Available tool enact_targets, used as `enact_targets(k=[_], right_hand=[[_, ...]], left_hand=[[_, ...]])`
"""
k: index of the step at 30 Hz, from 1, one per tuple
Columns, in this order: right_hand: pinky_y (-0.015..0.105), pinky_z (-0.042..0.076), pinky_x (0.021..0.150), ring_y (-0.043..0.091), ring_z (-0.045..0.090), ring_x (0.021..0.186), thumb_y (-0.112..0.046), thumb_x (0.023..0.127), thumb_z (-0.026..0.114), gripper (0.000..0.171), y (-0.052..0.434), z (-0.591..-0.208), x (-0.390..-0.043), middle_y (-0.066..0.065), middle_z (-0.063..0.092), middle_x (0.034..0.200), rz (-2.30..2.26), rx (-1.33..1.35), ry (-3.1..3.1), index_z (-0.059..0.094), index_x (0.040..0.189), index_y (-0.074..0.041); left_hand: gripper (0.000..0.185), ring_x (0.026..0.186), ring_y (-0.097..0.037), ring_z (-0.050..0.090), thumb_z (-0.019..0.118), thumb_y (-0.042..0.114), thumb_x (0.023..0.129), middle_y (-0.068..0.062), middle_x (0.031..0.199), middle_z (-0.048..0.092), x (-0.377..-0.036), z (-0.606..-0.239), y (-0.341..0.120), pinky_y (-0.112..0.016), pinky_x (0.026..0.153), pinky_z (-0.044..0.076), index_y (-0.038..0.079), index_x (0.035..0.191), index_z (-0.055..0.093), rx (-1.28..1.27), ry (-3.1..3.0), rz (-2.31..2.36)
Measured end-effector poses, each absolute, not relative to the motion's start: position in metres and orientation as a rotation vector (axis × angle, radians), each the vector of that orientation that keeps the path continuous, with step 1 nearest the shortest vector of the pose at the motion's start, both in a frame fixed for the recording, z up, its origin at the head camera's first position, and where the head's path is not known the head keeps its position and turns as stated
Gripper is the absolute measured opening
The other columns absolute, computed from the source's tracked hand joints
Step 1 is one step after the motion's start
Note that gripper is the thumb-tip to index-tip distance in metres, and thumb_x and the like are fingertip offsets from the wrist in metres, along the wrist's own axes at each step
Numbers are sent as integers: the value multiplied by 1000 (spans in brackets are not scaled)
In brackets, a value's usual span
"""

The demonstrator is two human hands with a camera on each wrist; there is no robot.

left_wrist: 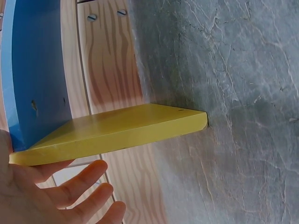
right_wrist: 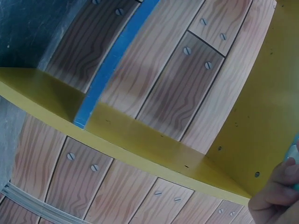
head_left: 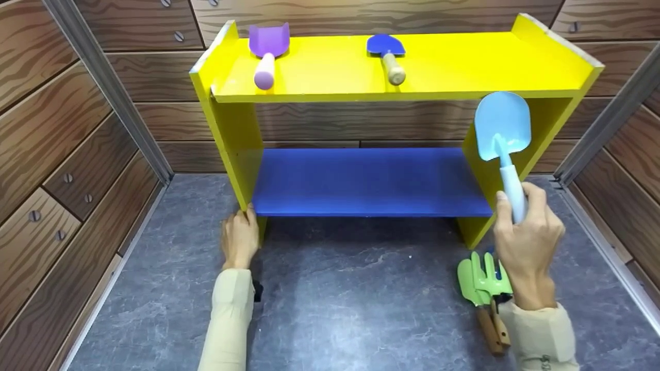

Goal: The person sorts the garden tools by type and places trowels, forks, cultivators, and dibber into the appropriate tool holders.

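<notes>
A yellow shelf unit (head_left: pixel 402 95) with a lower blue board (head_left: pixel 371 180) stands on the grey floor. My left hand (head_left: pixel 241 232) grips the front edge of its left side panel (left_wrist: pixel 112 135), beside the blue board. In the left wrist view, the other fingers spread loosely past the panel. My right hand (head_left: pixel 531 232) holds a light blue hand trowel (head_left: pixel 504 126) by its handle, blade up, before the unit's right side. Only part of that hand (right_wrist: pixel 275 191) shows in the right wrist view, where the trowel is mostly cut off.
On the yellow top board lie a purple scoop (head_left: pixel 269 41) at left and a dark blue hand trowel (head_left: pixel 386 45) near the middle. A green trowel (head_left: pixel 466 281) and a green hand fork (head_left: pixel 487 281) with wooden handles lie on the floor near my right forearm. Wood-patterned walls (head_left: pixel 51 206) surround this.
</notes>
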State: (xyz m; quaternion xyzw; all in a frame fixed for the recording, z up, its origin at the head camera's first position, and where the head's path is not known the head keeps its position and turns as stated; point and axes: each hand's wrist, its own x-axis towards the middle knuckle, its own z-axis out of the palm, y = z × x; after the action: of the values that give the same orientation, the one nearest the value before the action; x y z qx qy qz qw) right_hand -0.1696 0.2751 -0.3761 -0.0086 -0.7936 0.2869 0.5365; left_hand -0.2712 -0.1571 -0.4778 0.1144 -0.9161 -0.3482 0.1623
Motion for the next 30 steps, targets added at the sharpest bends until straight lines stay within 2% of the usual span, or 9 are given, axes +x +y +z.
enact_targets(k=[7, 12, 14, 20, 22, 24, 27, 30], right_hand=[[43, 31, 59, 48, 53, 59, -7, 91, 70, 24, 271, -363, -167, 32, 62, 76, 667, -39, -1889, 63, 105, 12], [36, 31, 58, 43, 51, 56, -5, 89, 69, 25, 271, -350, -165, 32, 62, 74, 668, -43, -1882, 64, 102, 15], [30, 31, 58, 35, 49, 57, -3, 86, 68, 24, 271, -344, -164, 32, 63, 76, 677, -48, -1879, 64, 102, 15], [18, 32, 68, 1, 44, 71, 5, 81, 68, 27, 270, -324, -164, 27, 67, 88, 744, -103, -1840, 64, 106, 15], [17, 32, 69, -6, 42, 74, 6, 81, 68, 25, 270, -317, -165, 17, 67, 88, 758, -117, -1815, 65, 104, 15], [15, 35, 70, -7, 43, 77, 5, 82, 69, 23, 269, -310, -166, 0, 64, 89, 755, -117, -1788, 65, 102, 15], [10, 39, 70, -6, 45, 82, 4, 82, 70, 20, 267, -300, -168, -21, 49, 93, 751, -102, -1745, 65, 98, 15], [9, 43, 73, -4, 48, 87, 4, 82, 72, 17, 265, -291, -170, -25, 44, 94, 762, -96, -1701, 66, 95, 12]], left_hand=[[52, 102, -51, 58, 38, 35, 110, -30, 100, 64, -271, -478, -157, -59, 90, 43, -6, 94, 65, 319, -2605, -989], [52, 101, -51, 58, 38, 35, 110, -29, 97, 63, -271, -478, -158, -59, 89, 43, -6, 93, 65, 311, -2605, -998], [52, 101, -51, 58, 37, 35, 110, -29, 97, 63, -271, -478, -158, -59, 89, 43, -5, 94, 65, 310, -2605, -1003], [51, 101, -50, 58, 38, 34, 110, -29, 96, 63, -272, -478, -157, -59, 89, 43, -6, 95, 65, 301, -2600, -998], [51, 103, -51, 58, 38, 34, 110, -29, 98, 63, -272, -478, -157, -59, 91, 43, -6, 96, 65, 298, -2600, -995], [51, 104, -51, 58, 37, 34, 110, -30, 99, 63, -272, -478, -157, -59, 92, 43, -6, 96, 65, 300, -2605, -993], [52, 104, -52, 58, 37, 35, 110, -29, 99, 63, -272, -478, -157, -59, 92, 42, -6, 94, 64, 308, -2612, -991], [51, 102, -51, 58, 37, 34, 110, -28, 97, 63, -272, -479, -157, -59, 90, 43, -5, 92, 64, 312, -2614, -994]])
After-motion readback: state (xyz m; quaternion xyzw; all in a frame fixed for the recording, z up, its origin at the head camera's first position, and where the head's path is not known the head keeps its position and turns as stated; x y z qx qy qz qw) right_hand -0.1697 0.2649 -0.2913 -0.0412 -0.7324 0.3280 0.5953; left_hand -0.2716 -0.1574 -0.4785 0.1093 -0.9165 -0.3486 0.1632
